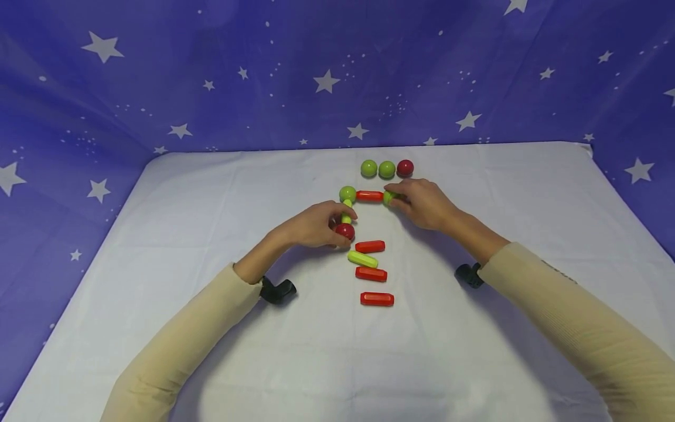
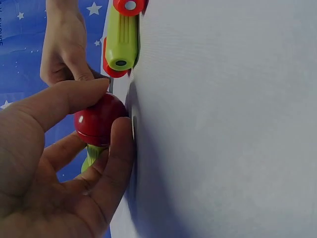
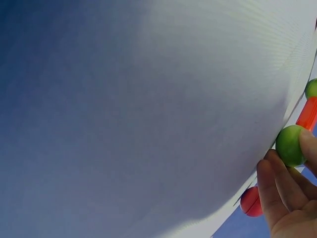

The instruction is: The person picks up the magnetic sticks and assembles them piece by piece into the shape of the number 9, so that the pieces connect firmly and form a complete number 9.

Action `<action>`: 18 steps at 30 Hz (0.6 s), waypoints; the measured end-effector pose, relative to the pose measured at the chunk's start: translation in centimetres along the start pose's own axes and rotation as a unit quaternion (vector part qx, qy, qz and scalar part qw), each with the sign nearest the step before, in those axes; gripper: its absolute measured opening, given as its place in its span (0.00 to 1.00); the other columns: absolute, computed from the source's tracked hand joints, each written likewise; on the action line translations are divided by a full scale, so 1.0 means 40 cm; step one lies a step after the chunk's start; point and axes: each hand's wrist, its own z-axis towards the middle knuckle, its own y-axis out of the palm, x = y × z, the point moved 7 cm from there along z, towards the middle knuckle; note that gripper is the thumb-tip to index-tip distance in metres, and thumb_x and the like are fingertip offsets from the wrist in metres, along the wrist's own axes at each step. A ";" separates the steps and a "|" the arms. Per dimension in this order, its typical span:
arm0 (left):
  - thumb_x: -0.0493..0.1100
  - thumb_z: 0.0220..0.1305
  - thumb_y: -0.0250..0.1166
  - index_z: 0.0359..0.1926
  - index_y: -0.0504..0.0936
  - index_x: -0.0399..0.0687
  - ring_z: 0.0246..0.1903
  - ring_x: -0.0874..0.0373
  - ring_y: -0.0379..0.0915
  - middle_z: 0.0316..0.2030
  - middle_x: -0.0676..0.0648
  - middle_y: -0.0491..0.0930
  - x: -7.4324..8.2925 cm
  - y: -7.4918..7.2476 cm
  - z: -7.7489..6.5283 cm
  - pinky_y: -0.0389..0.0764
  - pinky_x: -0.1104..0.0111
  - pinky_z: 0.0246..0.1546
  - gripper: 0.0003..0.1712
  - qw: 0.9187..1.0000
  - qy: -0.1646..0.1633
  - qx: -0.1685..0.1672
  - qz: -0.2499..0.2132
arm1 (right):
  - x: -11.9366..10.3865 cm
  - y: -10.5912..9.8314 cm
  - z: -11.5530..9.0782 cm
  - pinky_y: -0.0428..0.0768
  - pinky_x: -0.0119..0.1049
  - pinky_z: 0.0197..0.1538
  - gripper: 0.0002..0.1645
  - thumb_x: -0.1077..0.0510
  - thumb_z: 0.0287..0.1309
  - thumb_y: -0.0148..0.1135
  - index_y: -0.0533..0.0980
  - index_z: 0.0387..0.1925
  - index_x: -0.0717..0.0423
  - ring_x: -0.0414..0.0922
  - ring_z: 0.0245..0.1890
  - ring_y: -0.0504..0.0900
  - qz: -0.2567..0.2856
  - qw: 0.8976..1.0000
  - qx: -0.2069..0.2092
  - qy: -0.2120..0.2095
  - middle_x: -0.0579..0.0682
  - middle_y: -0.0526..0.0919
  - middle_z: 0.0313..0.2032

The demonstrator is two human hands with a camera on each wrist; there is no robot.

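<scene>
My left hand (image 1: pixel 320 225) grips a dark red ball (image 1: pixel 345 231) between thumb and fingers, seen close up in the left wrist view. That ball joins a yellow-green rod (image 1: pixel 346 212), which leads up to a green ball (image 1: pixel 347 194) at the corner. From the corner a red rod (image 1: pixel 369 196) runs right to another green ball (image 1: pixel 389 197). This end ball is pinched by my right hand (image 1: pixel 422 204), as the right wrist view also shows. The pieces form an L shape lying on the table.
Beyond the L, two green balls (image 1: pixel 369 168) and a dark red ball (image 1: pixel 405 168) stand in a row. Nearer me lie loose rods: three red (image 1: pixel 377 299) and one yellow-green (image 1: pixel 362 259). A white cloth (image 1: pixel 211 205) covers the table; a blue starry curtain (image 1: pixel 295 111) hangs behind.
</scene>
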 end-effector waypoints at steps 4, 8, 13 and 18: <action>0.41 0.57 0.73 0.59 0.76 0.44 0.43 0.52 0.71 0.44 0.44 0.75 0.000 -0.001 -0.003 0.77 0.65 0.42 0.28 1.000 0.014 0.014 -0.013 | 0.001 0.000 0.001 0.73 0.52 0.59 0.25 0.61 0.63 0.65 0.75 0.61 0.62 0.53 0.45 0.80 0.000 1.000 -0.002 0.002 0.57 0.84 0.47; 0.41 0.57 0.73 0.60 0.76 0.43 0.43 0.52 0.71 0.44 0.44 0.75 -0.003 0.000 -0.007 0.77 0.65 0.43 0.29 0.999 0.014 0.025 -0.015 | 0.001 0.000 0.002 0.74 0.52 0.58 0.26 0.60 0.63 0.65 0.75 0.61 0.63 0.53 0.45 0.80 0.000 1.000 -0.002 0.001 0.57 0.84 0.47; 0.41 0.58 0.73 0.61 0.76 0.44 0.44 0.51 0.71 0.46 0.44 0.76 -0.008 0.004 -0.009 0.77 0.64 0.44 0.30 0.999 0.012 0.038 -0.029 | 0.001 0.000 0.002 0.75 0.51 0.56 0.25 0.61 0.63 0.65 0.76 0.60 0.63 0.51 0.41 0.79 -0.001 1.000 0.006 -0.004 0.56 0.84 0.44; 0.41 0.58 0.73 0.61 0.76 0.44 0.45 0.51 0.72 0.47 0.44 0.76 -0.013 0.004 -0.014 0.77 0.64 0.44 0.30 0.998 0.010 0.047 -0.043 | 0.001 0.000 0.002 0.75 0.50 0.56 0.25 0.61 0.63 0.65 0.76 0.60 0.63 0.51 0.39 0.79 -0.002 1.000 0.007 -0.005 0.55 0.84 0.43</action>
